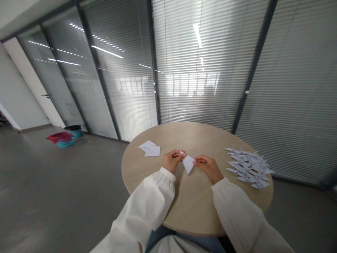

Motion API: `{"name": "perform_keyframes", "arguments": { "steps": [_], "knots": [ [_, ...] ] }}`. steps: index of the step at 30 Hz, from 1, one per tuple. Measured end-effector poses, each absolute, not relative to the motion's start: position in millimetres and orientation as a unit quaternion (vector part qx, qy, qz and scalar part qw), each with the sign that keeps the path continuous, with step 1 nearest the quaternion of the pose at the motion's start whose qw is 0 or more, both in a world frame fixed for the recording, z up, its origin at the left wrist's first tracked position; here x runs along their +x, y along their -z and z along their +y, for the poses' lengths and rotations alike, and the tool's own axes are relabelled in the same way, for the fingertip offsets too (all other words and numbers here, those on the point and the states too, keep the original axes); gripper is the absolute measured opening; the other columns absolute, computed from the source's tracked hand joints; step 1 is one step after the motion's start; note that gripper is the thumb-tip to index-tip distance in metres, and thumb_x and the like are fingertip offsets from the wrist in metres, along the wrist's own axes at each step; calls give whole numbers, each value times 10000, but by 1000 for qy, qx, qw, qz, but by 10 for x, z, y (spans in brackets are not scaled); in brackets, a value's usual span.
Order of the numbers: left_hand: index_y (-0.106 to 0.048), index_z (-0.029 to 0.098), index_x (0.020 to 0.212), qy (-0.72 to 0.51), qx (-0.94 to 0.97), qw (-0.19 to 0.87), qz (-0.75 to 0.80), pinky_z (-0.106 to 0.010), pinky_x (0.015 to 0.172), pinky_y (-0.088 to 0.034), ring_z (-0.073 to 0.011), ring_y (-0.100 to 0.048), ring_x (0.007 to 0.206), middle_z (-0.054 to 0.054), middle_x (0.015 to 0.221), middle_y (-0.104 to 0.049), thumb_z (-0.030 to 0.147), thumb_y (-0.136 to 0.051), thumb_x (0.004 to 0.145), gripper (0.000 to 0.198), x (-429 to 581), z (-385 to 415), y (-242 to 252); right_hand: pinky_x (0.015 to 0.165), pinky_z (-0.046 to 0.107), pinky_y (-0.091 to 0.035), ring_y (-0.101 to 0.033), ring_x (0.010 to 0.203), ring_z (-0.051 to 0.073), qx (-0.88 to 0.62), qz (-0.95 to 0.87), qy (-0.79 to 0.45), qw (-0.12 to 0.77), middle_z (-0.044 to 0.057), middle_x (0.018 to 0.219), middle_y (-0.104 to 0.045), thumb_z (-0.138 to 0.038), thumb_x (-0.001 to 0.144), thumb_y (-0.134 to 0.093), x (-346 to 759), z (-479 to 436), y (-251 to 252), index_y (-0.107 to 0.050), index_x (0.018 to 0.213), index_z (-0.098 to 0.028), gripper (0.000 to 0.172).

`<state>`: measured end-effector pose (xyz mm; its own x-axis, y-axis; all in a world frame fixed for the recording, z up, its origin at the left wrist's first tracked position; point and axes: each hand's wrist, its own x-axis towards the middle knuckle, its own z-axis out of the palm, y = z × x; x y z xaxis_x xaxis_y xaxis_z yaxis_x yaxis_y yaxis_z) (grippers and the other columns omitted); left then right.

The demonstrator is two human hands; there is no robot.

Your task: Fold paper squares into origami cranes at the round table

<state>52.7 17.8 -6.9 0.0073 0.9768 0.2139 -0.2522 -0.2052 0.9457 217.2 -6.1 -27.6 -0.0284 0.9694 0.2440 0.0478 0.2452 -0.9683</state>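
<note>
A small white folded paper [188, 163], pointed at its lower end, sits just above the round wooden table [195, 203]. My left hand [172, 160] pinches its upper left corner. Fingertips of my right hand [208, 167] pinch its right edge. Both hands are closed on the paper. White sleeves cover both forearms.
A short stack of white paper sheets [150, 148] lies on the table to the left. A heap of several folded paper cranes [249, 167] lies at the right edge. Glass walls with blinds stand behind. Red and blue baskets [63, 138] stand on the floor at far left.
</note>
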Motion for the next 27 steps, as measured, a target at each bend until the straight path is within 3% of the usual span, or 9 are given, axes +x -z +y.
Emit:
{"name": "perform_keyframes", "arguments": {
  "steps": [4, 10, 17, 27],
  "knots": [
    [-674, 101, 693, -599, 500, 501, 375, -219, 549, -470, -113, -579, 546, -35, 590, -653, 344, -796, 467, 354, 522, 180, 65, 645, 300, -477, -637, 694, 211, -438, -589, -429, 526, 70, 746, -695, -406, 617, -700, 2163, -70, 272, -658, 775, -149, 304],
    [-657, 106, 651, -599, 502, 487, 389, -232, 547, -486, -102, -554, 527, -25, 578, -630, 473, -752, 497, 409, 514, 191, 63, 573, 281, -473, -637, 642, 202, -443, -589, -428, 522, 60, 708, -694, -393, 594, -701, 2161, -72, 264, -659, 739, -160, 277],
    [-647, 105, 641, -593, 524, 472, 389, -219, 520, -452, -93, -531, 500, -16, 548, -610, 453, -752, 511, 386, 497, 214, 106, 590, 259, -457, -629, 627, 172, -443, -616, -439, 482, 32, 687, -689, -346, 624, -681, 2160, -73, 285, -659, 746, -159, 225],
    [-652, 108, 660, -566, 586, 426, 393, -211, 512, -414, -110, -542, 534, -53, 625, -647, 494, -617, 675, 388, 489, 175, 92, 578, 247, -438, -616, 608, 164, -447, -650, -440, 429, 30, 671, -687, -347, 626, -682, 2137, -108, 280, -658, 716, -159, 210]
  ]
}}
